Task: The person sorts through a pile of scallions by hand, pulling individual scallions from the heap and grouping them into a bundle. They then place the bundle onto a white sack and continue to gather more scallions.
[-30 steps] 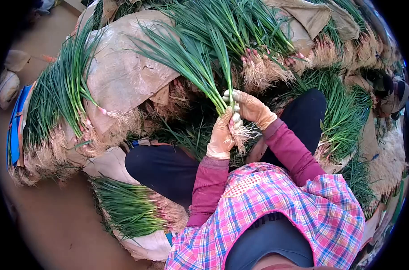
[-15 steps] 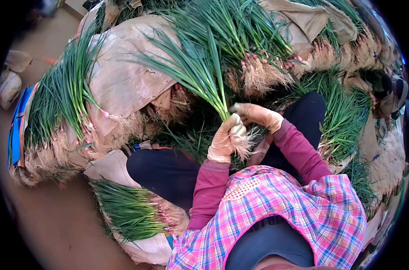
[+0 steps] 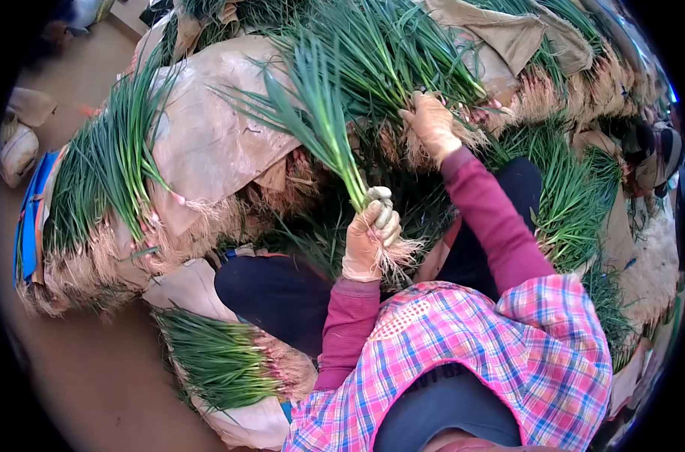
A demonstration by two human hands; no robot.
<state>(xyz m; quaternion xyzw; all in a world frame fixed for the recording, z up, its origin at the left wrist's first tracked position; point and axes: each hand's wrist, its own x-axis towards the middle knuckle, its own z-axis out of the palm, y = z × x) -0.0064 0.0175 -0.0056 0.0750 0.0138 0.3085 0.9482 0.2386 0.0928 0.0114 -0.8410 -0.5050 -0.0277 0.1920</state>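
My left hand, in a pale, soiled glove, is closed around a small bunch of spring onions. Their green leaves fan up and to the left, and whiskery roots hang below the fist. My right hand, also gloved, reaches forward to the heap of spring onions, its thumb and fingers closing on stalks near the pinkish bulbs. How many stalks it pinches is hidden.
A brown sheet covers part of the heap. More spring onions lie at the left, by my left knee on a pale sack, and at the right. Folded cloth lies at the back.
My right hand has left the bunch and moved forward to the heap. My left hand keeps hold of the bunch, now slightly farther left.
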